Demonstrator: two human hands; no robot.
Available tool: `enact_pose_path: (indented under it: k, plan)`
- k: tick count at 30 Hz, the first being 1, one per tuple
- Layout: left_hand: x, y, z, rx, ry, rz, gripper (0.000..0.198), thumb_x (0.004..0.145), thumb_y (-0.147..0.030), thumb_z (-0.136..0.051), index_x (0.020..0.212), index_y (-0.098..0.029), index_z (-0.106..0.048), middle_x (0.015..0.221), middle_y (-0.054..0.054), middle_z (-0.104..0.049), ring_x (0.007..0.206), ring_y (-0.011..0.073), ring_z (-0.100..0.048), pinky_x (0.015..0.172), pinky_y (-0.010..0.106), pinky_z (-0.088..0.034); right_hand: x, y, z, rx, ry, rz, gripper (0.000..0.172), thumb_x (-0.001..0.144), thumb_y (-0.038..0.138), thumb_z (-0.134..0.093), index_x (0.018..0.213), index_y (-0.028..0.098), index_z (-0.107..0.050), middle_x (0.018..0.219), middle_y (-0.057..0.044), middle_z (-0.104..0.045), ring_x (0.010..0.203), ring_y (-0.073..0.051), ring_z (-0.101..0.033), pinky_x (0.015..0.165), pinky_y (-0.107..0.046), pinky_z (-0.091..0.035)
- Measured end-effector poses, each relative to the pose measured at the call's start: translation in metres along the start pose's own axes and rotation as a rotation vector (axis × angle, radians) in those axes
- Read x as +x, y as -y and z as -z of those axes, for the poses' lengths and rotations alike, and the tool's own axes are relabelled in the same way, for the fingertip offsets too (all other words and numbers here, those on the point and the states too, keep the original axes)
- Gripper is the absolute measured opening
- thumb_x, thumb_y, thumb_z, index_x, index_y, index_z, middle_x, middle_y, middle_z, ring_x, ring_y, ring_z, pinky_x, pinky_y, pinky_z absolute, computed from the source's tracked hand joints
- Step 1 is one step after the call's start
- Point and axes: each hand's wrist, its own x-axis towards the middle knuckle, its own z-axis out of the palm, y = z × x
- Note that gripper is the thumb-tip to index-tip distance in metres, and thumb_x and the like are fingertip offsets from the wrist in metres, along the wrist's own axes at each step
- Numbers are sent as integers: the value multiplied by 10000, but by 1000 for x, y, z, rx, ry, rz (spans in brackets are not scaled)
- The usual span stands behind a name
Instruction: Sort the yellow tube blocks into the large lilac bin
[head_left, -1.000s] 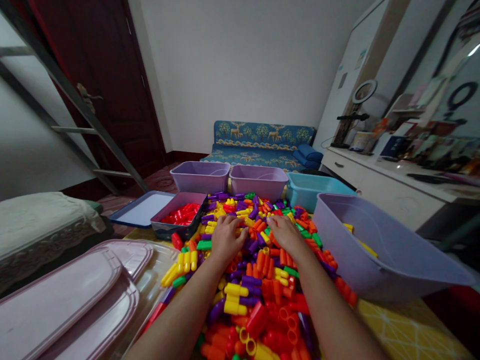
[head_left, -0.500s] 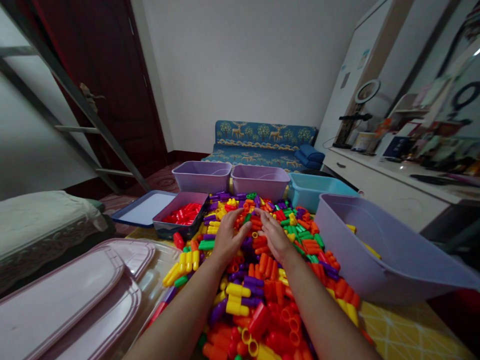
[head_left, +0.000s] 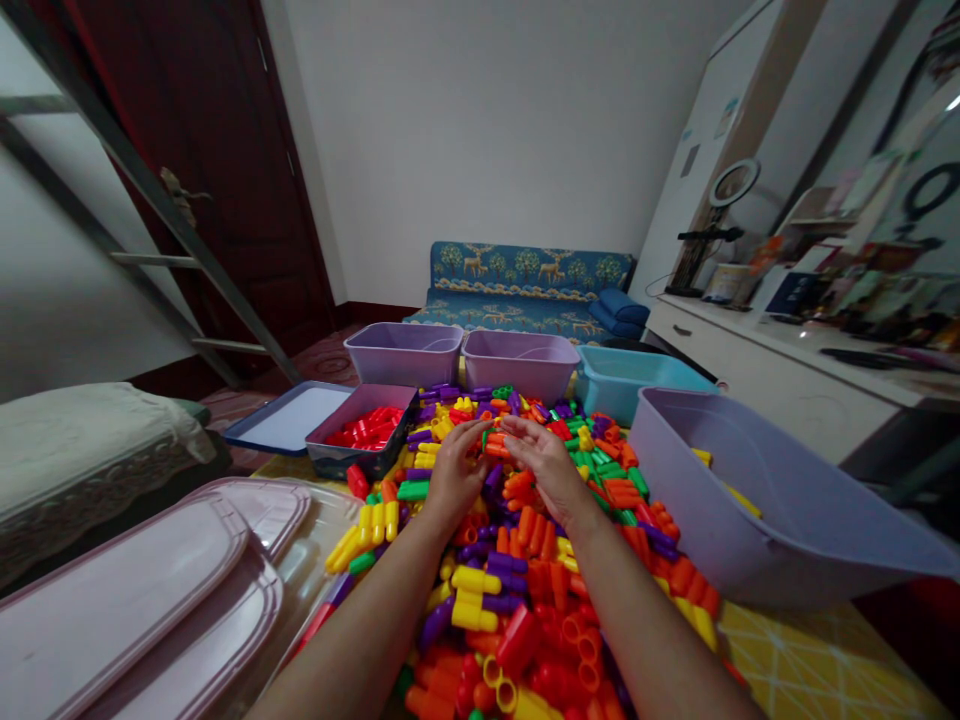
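A large heap of plastic tube-shaped pieces (head_left: 517, 570) in red, orange, yellow, green and purple covers the middle. Over its upper part, my left hand (head_left: 457, 470) has its fingers curled inward, at the left end of an orange piece (head_left: 496, 444) with a bit of green beside it. My right hand (head_left: 549, 465) holds the right end of this orange piece, its fingers reaching over toward my left hand. The fingertips partly hide the piece. A box of red pieces (head_left: 330, 440) stands left of my hands.
Two purple bins (head_left: 405, 358) and a blue bin (head_left: 637, 375) stand behind the heap. At the right is a larger purple bin (head_left: 750, 540) with a few yellow pieces. Pink lids (head_left: 127, 590) lie at the left, near a blue-rimmed lid (head_left: 289, 415).
The orange piece now shows between my hands, where a green piece was seen. My right hand has shifted slightly left, and its fingers have come closer to my left hand.
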Motion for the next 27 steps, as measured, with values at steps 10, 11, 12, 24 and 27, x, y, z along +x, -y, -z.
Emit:
enact_pose_path:
  k: [10,11,12,24,27]
  plan:
    - [1,1,-1,41,-9,29,290,840,-139,-556,1097,-191,-682,1093,90,-664,1043,210,-606,931,370,-483,6,-14,2,-247,-17,103,388,627,221,-711,1011,190,-665,1007,-60,-725,922,-219,-683,877,-385,-529]
    - [1,1,-1,48,-3,26,304,829,-120,-559,1098,-189,-682,1095,90,-664,1047,212,-604,936,373,-481,5,-14,2,-280,-19,107,378,620,222,-716,993,186,-664,966,-58,-728,883,-215,-685,849,-379,-535]
    - [1,2,-1,55,3,22,320,815,-102,-565,1100,-185,-682,1099,91,-664,1052,214,-602,942,378,-478,5,-13,2,-302,-20,111,371,608,219,-722,972,182,-660,931,-54,-728,852,-210,-682,822,-370,-537]
    - [-1,2,-1,132,14,17,231,778,-99,-609,965,-177,-720,1103,100,-663,1055,229,-611,940,408,-491,3,-8,2,-351,-99,136,263,568,201,-690,807,194,-580,733,18,-632,656,-155,-592,605,-270,-470]
    - [-1,2,-2,143,19,1,243,777,-112,-600,981,-181,-714,1116,96,-658,1065,229,-604,952,419,-486,4,-11,4,-341,-114,119,247,580,238,-698,793,195,-580,710,17,-622,628,-151,-574,577,-265,-457]
